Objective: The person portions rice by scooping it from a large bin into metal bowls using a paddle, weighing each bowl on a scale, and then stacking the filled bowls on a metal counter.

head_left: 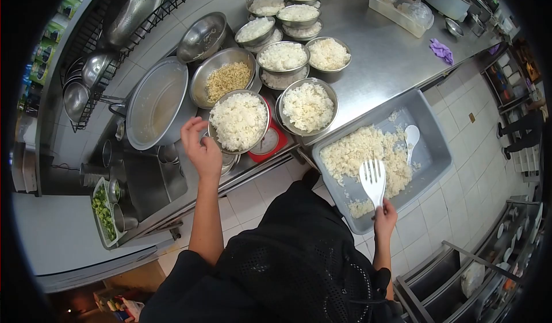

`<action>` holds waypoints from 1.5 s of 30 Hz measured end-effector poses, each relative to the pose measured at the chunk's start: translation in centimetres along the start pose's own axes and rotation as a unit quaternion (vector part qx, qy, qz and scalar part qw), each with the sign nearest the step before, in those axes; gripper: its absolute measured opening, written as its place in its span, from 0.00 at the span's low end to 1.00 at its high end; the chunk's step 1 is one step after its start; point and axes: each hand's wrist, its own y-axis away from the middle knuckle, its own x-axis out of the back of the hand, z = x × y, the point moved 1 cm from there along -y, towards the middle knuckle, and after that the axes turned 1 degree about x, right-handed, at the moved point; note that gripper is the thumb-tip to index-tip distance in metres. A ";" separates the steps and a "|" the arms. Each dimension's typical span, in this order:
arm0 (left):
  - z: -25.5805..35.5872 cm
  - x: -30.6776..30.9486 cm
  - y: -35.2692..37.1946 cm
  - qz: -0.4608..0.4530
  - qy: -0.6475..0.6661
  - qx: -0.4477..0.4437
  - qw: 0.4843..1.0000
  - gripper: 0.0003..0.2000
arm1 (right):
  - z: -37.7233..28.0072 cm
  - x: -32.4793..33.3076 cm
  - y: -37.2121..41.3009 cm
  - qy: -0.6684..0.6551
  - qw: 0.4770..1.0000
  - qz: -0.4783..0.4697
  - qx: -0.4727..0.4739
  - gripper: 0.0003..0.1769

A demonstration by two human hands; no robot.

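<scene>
My right hand (384, 219) is closed round the handle of a white slotted serving spoon (372, 180). The spoon's head is over a grey plastic tub (424, 116) of cooked rice (362, 150), where a smaller white spoon (411, 140) lies. My left hand (202, 150) is open, fingers loosely bent, right beside a metal bowl heaped with rice (238, 120). That bowl sits on a red kitchen scale (269, 143), its dial partly covered. Just to the right stands another rice-filled bowl (307, 107).
Stacked bowls of rice (283, 56) line the counter (376, 53). A bowl of brown noodle-like food (228, 80) and a large pot (158, 104) stand at the left, near a sink (146, 179). A purple cloth (441, 51) lies farther right. At the far right, a person's legs (523, 130) show.
</scene>
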 end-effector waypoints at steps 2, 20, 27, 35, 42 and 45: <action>-1.9 -0.1 -0.7 -0.063 0.002 -0.052 0.997 0.16 | 2.4 1.2 2.1 0.003 1.000 0.011 -0.029 0.22; -5.4 0.7 -0.9 -0.110 0.131 0.211 0.962 0.20 | 2.5 -3.1 0.9 -0.036 0.999 0.013 0.027 0.21; -5.0 0.9 1.9 -0.073 -0.055 0.068 0.993 0.11 | 5.6 -1.4 0.4 0.034 0.997 -0.003 0.065 0.21; -6.0 1.7 2.9 -0.090 -0.083 0.026 0.992 0.09 | 0.1 -2.8 1.2 0.005 1.000 -0.021 0.022 0.20; -5.2 1.4 2.5 -0.062 -0.102 0.038 0.992 0.11 | 1.7 -3.9 2.4 -0.016 0.999 -0.033 0.018 0.21; -4.8 1.3 2.2 -0.083 -0.132 0.024 0.988 0.11 | 3.2 -3.5 2.7 0.004 0.999 -0.032 0.021 0.21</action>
